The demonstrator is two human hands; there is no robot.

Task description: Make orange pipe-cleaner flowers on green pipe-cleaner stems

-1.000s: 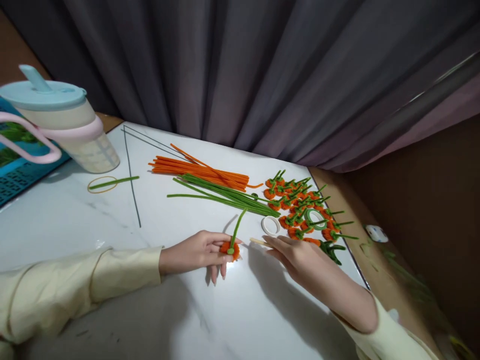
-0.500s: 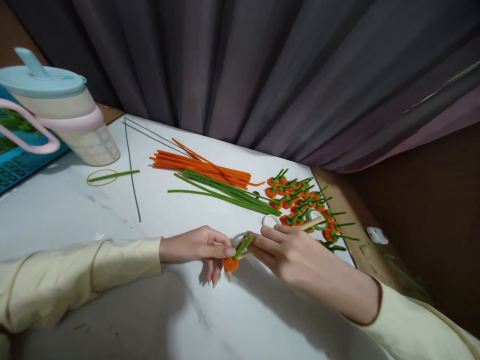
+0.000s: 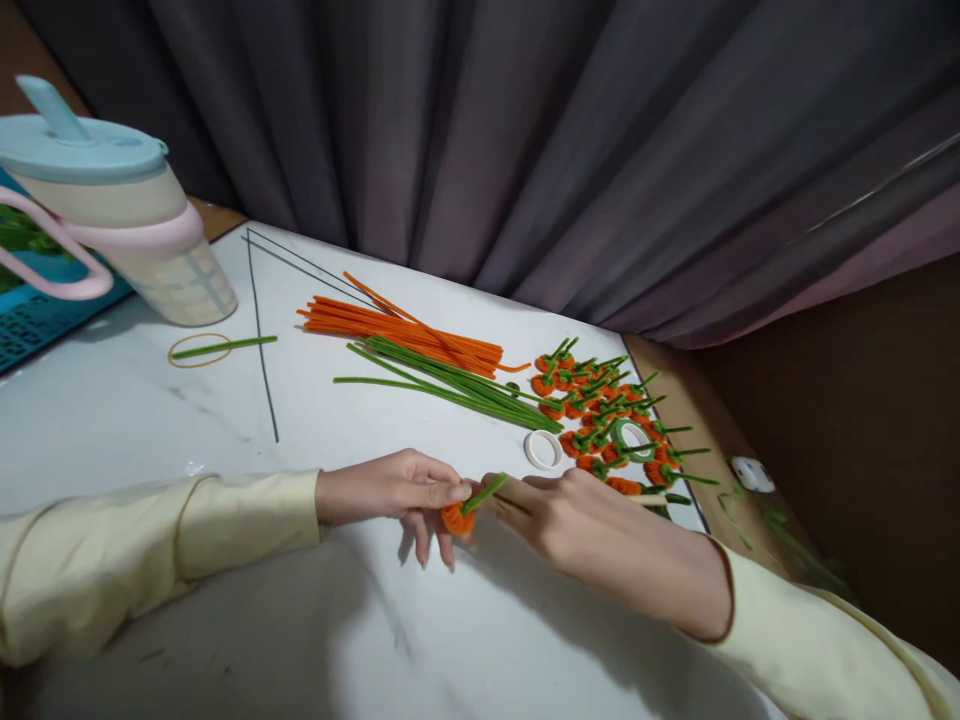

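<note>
Between the thumb and fingers of my left hand is a small orange pipe-cleaner pumpkin with a green stem angled up to the right. My right hand is closed around a thin wooden stick. The stick's rear end sticks out past the back of the hand, and its front part is mostly covered by the fingers close to the pumpkin. Whether the tip touches the pumpkin I cannot make out. Many similar finished pumpkins lie grouped to the right.
Orange pipe cleaners and green pipe cleaners lie behind my hands. A white tape ring and a green tape roll sit near the pumpkins. Dark wires, a green stem with a rubber band and a tumbler are leftward.
My right hand has turned, swinging the stick's rear end down and toward me. The white ring now shows fully. My left hand still holds the pumpkin in nearly the same place.
</note>
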